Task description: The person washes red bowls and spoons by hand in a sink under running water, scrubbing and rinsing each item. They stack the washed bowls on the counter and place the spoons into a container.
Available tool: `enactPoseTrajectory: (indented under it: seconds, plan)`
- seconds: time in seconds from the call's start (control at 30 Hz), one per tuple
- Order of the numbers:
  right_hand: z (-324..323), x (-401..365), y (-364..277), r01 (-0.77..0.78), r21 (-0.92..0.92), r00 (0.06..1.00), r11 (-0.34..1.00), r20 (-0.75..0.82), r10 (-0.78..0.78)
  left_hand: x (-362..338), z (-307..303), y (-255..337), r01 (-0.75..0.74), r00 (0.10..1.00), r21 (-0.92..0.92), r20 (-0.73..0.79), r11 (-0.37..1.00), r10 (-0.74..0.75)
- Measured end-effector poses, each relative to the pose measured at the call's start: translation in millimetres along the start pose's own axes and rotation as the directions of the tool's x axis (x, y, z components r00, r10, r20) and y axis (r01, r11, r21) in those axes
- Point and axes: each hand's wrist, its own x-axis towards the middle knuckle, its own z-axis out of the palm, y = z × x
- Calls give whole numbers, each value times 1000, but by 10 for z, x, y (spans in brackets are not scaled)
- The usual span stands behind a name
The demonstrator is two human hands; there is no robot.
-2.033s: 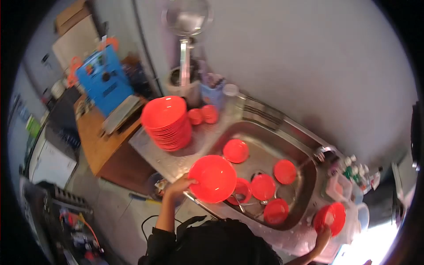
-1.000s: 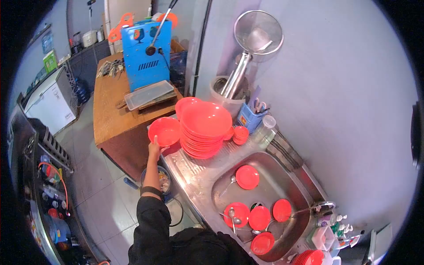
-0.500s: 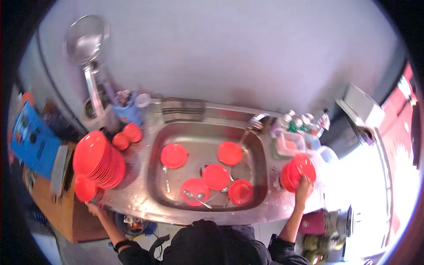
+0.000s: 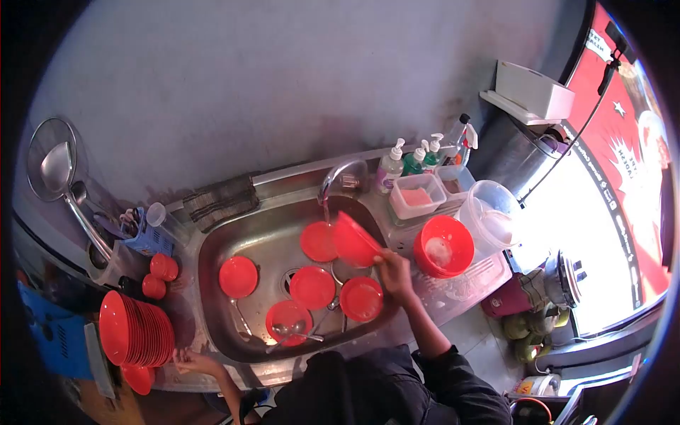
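My right hand grips a red bowl, tilted over the sink's right side beside the faucet. My left hand is at the front left edge of the counter, fingers apart, with nothing in it. Just left of it a tall stack of red bowls lies on its side, with one more red bowl beneath. Several red dishes and some spoons lie in the steel sink. More red bowls are stacked on the right counter.
Soap bottles, a tub with a pink thing and a clear container stand at the right. A cloth lies behind the sink. A blue basket and red cups are at the left.
The view has turned to the right. My right hand has moved from the right bowl stack to over the sink with a bowl. My left hand has come away from the lower left bowl.
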Motion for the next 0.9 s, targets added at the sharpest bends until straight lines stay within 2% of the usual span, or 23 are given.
enactPoseTrajectory:
  seconds: [0.03, 0.07, 0.1, 0.13, 0.17, 0.2, 0.23, 0.3, 0.33, 0.4, 0.43, 0.5, 0.53, 0.6, 0.63, 0.7, 0.83, 0.9]
  plan:
    - [161, 76, 72, 5, 4, 1000, 1000, -2, -5, -89, 78, 96, -67, 993, -20, 101, 998, 69]
    - [298, 158, 120, -72, 94, 996, 993, 61, 67, -176, 136, 172, -130, 970, -45, 199, 990, 137]
    - [406, 221, 169, -157, 176, 982, 972, 133, 134, -247, 171, 219, -132, 971, -45, 197, 990, 138]
    - [504, 279, 227, -155, 180, 982, 971, 134, 132, -303, 210, 257, -213, 946, 0, 250, 977, 206]
    - [602, 344, 277, -380, 405, 923, 831, 221, 315, -364, 261, 327, -296, 913, 39, 304, 954, 271]
    - [687, 396, 325, -568, 574, 821, 590, 349, 451, -456, 298, 415, -242, 923, 21, 314, 970, 223]
    - [761, 434, 371, -567, 579, 822, 587, 351, 448, -510, 303, 461, -247, 923, 19, 311, 969, 229]
    - [885, 503, 465, -565, 821, 758, 74, 483, 438, -598, 306, 514, -389, 835, 28, 432, 921, 340]
    - [922, 530, 503, -567, 821, 759, 73, 486, 434, -630, 293, 538, -385, 808, -11, 480, 923, 343]
    - [968, 466, 583, -535, 843, 757, -57, 508, 412, -656, 207, 494, -407, 780, -1, 519, 913, 349]
    - [976, 479, 549, -537, 842, 755, -58, 510, 413, -683, 206, 501, -425, 753, 3, 556, 905, 352]
    - [966, 512, 462, -486, 836, 610, -255, 533, 586, -730, 214, 563, -381, 764, -7, 561, 925, 319]
    - [980, 541, 494, -487, 837, 614, -251, 532, 583, -750, 233, 569, -367, 769, -16, 558, 930, 313]
    - [991, 551, 556, -365, 800, 591, -476, 595, 545, -771, 248, 567, -351, 774, -26, 554, 936, 306]
    - [1024, 537, 690, -367, 800, 592, -475, 594, 544, -779, 250, 560, -339, 773, -32, 561, 940, 297]
    - [1102, 585, 1006, -314, 706, 647, -634, 648, 401, -805, 316, 560, -324, 774, -42, 563, 945, 290]
    - [988, 547, 832, -297, 728, 648, -618, 629, 430, -834, 309, 577, -269, 771, -67, 583, 961, 257]
    - [950, 536, 770, -363, 755, 617, -546, 634, 466, -833, 315, 575, -259, 770, -79, 585, 963, 255]
